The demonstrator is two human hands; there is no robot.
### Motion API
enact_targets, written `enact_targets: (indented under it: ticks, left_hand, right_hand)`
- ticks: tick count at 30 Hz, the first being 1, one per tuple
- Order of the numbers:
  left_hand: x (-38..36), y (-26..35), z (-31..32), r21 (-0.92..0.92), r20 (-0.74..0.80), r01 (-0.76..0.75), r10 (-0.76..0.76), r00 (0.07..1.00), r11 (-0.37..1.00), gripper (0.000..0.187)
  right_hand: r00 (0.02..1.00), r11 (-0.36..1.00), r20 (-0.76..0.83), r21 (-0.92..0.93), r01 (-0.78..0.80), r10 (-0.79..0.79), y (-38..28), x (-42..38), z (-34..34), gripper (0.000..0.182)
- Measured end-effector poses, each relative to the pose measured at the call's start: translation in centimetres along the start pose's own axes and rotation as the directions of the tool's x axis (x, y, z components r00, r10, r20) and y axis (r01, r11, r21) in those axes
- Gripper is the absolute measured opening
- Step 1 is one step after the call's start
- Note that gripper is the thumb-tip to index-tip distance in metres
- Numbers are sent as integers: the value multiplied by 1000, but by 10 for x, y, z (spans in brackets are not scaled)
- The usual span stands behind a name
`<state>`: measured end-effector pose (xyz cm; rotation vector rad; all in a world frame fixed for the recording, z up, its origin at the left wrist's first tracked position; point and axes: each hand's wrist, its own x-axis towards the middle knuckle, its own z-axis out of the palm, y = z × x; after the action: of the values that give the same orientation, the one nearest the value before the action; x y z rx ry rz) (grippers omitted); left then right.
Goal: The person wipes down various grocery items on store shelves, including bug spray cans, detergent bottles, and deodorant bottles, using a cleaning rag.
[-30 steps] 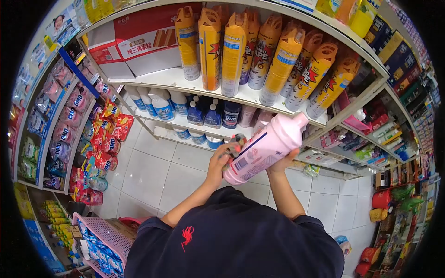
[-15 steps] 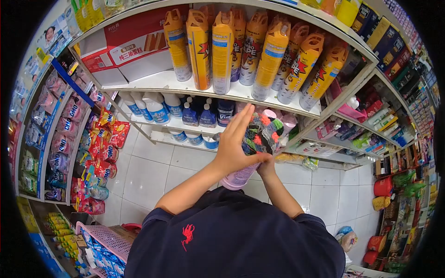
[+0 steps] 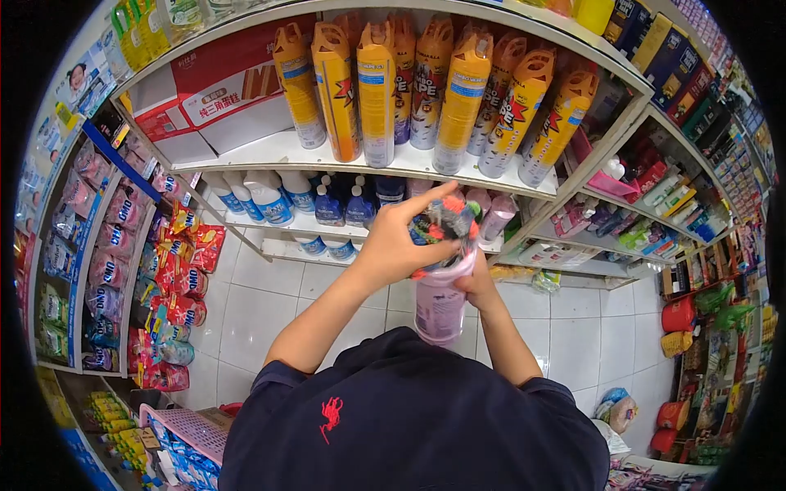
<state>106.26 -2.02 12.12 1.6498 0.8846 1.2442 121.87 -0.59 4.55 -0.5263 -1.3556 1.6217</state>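
Grips cloth (image 3: pixel 449 221) against bottle (image 3: pixel 440 309) with left hand (image 3: pixel 391 245), bottle with right hand (image 3: pixel 481 283); could drop bottle through overly hard rubbing against a loose hold.

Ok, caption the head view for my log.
Left hand holding multicoloured cloth against the top of a pink bottle, right hand at its side, before shelved orange cans.

The shirt (image 3: pixel 417 425) is dark navy, almost black — plain, loose cloth with soft creases. Its short sleeves (image 3: pixel 282 378) end above the elbows. A small red emblem (image 3: pixel 332 416) — shaped like a horse and rider — marks the left chest. Left hand (image 3: pixel 399 245) and right hand (image 3: pixel 478 282) are bare.
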Motion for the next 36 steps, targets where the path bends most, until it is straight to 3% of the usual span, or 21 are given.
enact_targets:
  ticks: [2,6,8,9,11,12,14,16,18,20,21,22,25,26,27,30,31,32,34,35,36]
  left_hand:
    - [0,5,9,398,-158,-50,122,980,916,62]
    - [0,9,15,672,-203,-41,238,950,739,50]
    - [0,22,12,724,-166,25,139,976,690,47]
    - [2,26,10,772,-136,84,35,990,630,44]
    - [11,17,4,813,-66,114,-103,992,572,42]
    - [17,13,0,853,-1,128,-243,970,506,40]
    - [20,9,-13,799,58,118,-272,961,590,34]
    - [20,1,-26,224,186,134,-177,966,965,30]
    - [9,-22,-18,-86,87,129,-122,989,988,28]
    - [-6,-33,7,-551,-92,121,-204,975,826,33]
    - [-15,-46,21,-575,-233,53,-225,946,816,35]
    - [-17,-50,32,-581,-215,-47,-97,972,812,36]
    - [-23,-53,41,-283,-171,-11,-39,985,959,39]
    - [-21,-58,40,110,-120,-276,288,950,955,41]
    - [-21,-64,39,456,48,-507,549,835,731,44]
    - [-24,-94,38,269,29,-578,593,805,771,54]
    - [-24,-95,42,44,-16,-457,458,889,888,65]
    - [-19,-97,46,40,-12,-460,460,888,887,65]
    - [-2,-78,47,-198,-200,-463,427,882,864,69]
    - [5,-68,28,285,-37,-364,389,920,887,76]
    - [16,-73,27,283,-38,-366,392,919,887,76]
  right_hand:
    - [999,999,-30,13,41,-41,3,0,1,94]
    - [988,917,-14,-376,136,-153,-7,3,1,84]
    - [994,677,-5,-733,68,-105,-26,0,9,82]
    - [995,677,-4,-733,68,-104,-25,0,9,82]
    - [891,368,429,-812,452,-149,-22,-2,9,82]
    - [892,371,428,-812,450,-145,-19,-4,6,82]
    - [901,499,387,-751,432,-198,-15,-5,-2,86]
    - [955,753,135,-591,290,-262,-7,-11,-11,96]
    - [953,914,-82,-317,251,-290,0,-12,-10,100]
    - [944,926,-166,-301,226,-284,-4,-14,-7,105]
    - [913,932,-252,-259,255,-320,-1,-13,-7,104]
    - [875,932,-336,-222,287,-349,3,-13,-9,102]
    - [839,931,-419,-45,362,-346,14,-8,-26,86]
    - [845,928,-428,35,370,-320,17,-6,-33,81]
    - [839,917,-455,106,384,-298,12,-4,-34,75]
    - [855,918,-423,114,380,-301,-5,-4,-34,73]
    - [830,918,-457,67,390,-319,-5,-2,-34,77]
    - [827,917,-461,63,393,-323,-2,-2,-34,77]
    - [874,942,-368,-16,335,-317,9,-7,-37,85]
    - [897,955,-330,-77,285,-294,13,-11,-37,93]
    - [921,961,-281,-124,246,-272,9,-14,-32,94]
